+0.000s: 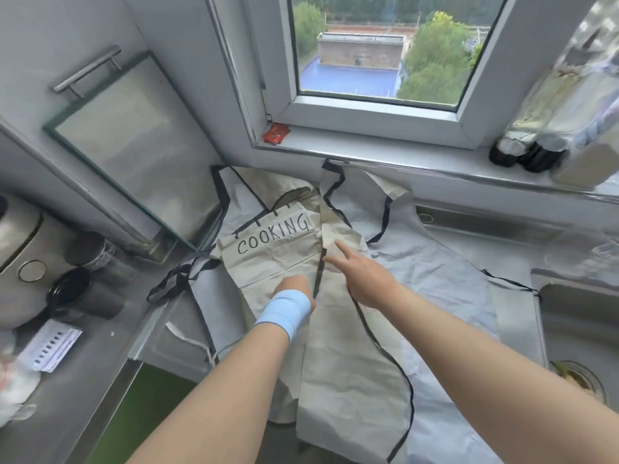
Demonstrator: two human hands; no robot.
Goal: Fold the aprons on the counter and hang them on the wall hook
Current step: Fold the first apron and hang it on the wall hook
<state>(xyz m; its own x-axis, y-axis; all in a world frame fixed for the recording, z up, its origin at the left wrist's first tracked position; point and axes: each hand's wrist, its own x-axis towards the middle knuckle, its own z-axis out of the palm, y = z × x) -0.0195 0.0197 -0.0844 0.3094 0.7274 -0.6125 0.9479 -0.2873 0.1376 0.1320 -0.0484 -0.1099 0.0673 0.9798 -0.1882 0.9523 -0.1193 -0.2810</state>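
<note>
1. Beige cloth apron w/ black trim [273, 234] lies on the steel counter [100, 356] below the window, creased, "COOKING" printed across the front, its right side folded in over the middle.
2. Pale grey-white sheet w/ black ties [435, 272] is spread under it and to the right. Can't tell if it's a 2nd apron or the lining.
3. Left hand [294, 288], blue wristband [284, 311], sits on the beige cloth. Fingers are out of sight, so can't tell the grip.
4. Right hand [363, 279]: fingers straight, tips touching the folded flap.
5. Count: 2 hands, 1 wristband, 1 red packet [275, 133] and 2 dark bottles [522, 155] on the sill, 1 sink [582, 316] at right.
</note>
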